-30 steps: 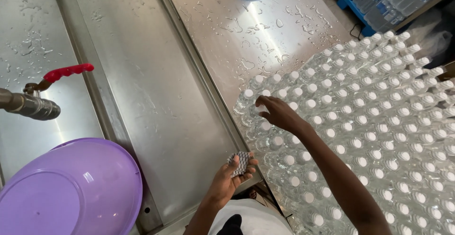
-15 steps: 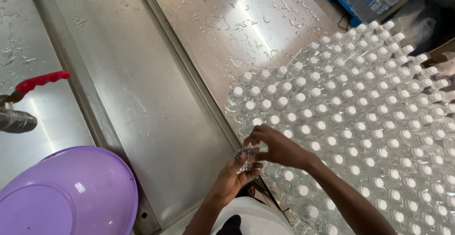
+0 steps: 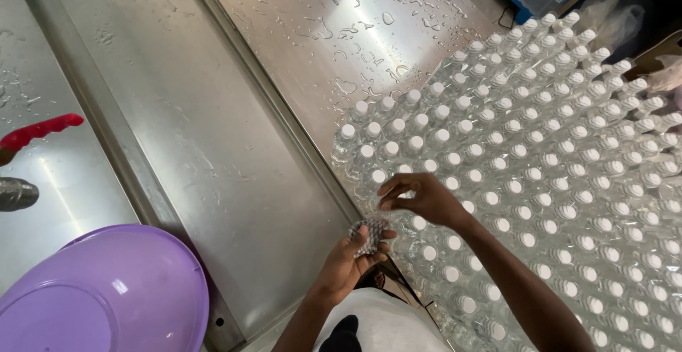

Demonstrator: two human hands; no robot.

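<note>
A small stack of clear seals (image 3: 368, 235) is held in the left hand (image 3: 348, 263), the grip closed around it with the thumb pressed over its top, just off the table's (image 3: 234, 181) near edge. The right hand (image 3: 425, 199) is raised above the nearest capped bottles (image 3: 540, 174), up and to the right of the stack and apart from it; its fingertips (image 3: 387, 194) are drawn together in a pinch, though whether anything is caught between them cannot be told. A purple basin (image 3: 106, 295) is seen at lower left.
</note>
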